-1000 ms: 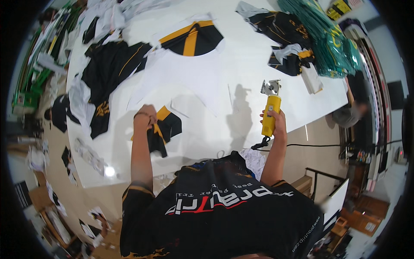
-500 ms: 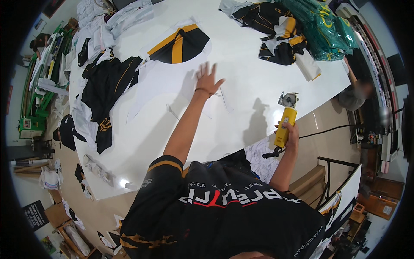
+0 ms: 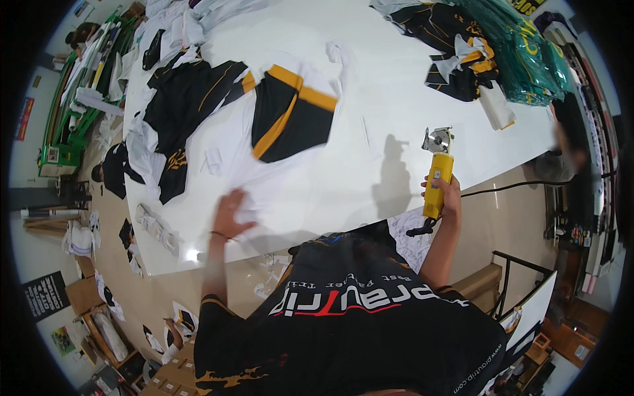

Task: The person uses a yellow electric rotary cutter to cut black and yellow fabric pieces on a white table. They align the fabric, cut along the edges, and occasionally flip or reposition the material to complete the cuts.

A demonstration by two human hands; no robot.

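Note:
My right hand (image 3: pixel 446 193) is wrapped round the yellow body of an electric rotary fabric cutter (image 3: pixel 437 178). Its round metal blade head points away from me, above the table's near right edge. My left hand (image 3: pixel 230 214) is motion-blurred near the front edge of the white table (image 3: pixel 317 191), thumb apart from the fingers. White fabric lies by its fingertips; whether they touch it I cannot tell. Beyond that hand, a black panel with yellow bands (image 3: pixel 294 119) lies tilted on its white sheet.
Black and yellow fabric pieces (image 3: pixel 185 112) lie to the left, more (image 3: pixel 456 72) at the far right beside green plastic-wrapped packages (image 3: pixel 528 66). A black cord (image 3: pixel 508 189) runs rightward from the cutter. Crumpled white scraps (image 3: pixel 157 228) rest at the left edge.
My left hand has swept left and toward me. The black and yellow panel with its white sheet has turned and shifted nearer. My right hand still holds the cutter in nearly the same place.

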